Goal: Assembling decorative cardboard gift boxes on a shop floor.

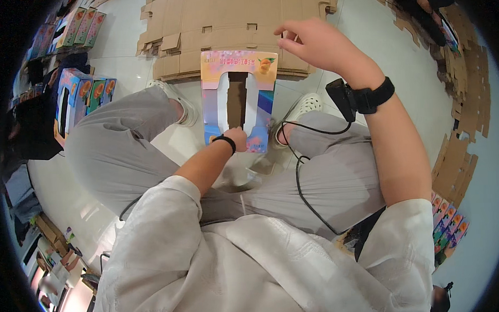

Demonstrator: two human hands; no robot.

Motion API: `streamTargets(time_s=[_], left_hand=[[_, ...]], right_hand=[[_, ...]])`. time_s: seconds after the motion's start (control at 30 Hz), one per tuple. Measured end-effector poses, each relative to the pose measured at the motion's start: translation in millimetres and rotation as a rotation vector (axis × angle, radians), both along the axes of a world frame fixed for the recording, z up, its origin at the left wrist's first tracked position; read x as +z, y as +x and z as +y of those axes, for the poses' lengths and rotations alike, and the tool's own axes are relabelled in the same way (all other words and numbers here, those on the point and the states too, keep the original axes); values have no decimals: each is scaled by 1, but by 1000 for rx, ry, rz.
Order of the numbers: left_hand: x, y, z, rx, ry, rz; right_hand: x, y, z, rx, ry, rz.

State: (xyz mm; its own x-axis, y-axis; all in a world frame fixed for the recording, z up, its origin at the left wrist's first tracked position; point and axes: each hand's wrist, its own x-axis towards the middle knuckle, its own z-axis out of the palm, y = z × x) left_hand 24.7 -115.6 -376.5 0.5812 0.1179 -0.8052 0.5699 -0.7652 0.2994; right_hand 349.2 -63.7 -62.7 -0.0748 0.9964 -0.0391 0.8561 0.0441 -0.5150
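Observation:
A printed cardboard box, orange at its far end and blue-purple at its near end, stands between my feet. A long opening with white edges runs along its top, and bare brown cardboard shows inside. My left hand is closed at the near end of that opening, gripping the box there; its fingertips are hidden. Raised to the right beyond the box, my right hand holds nothing that shows, its thumb and forefinger apart. It appears in front of flattened brown cardboard sheets.
Similar printed boxes stand at the left, more at the far left, and a row at the right. Brown cardboard pieces lie along the right. A black cable runs from my right wrist device across my leg.

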Motion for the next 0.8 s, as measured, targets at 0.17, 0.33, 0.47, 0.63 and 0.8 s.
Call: streamTargets(time_s=[0.17,0.33,0.47,0.63,0.8], left_hand=[[16,1,2,23,83,-42],[111,29,57,-144,77,-200],[245,53,108,29,106,-614],[361,63,147,408,-192,-382],[349,49,125,106,-154,-565]], right_hand=[[4,1,-3,9,66,-33],[9,3,-2,-65,68,-62],[11,-11,-4,-87,64,-89],[9,-42,-4,-107,-147,75],[-1,-55,-14,-56,-476,209]])
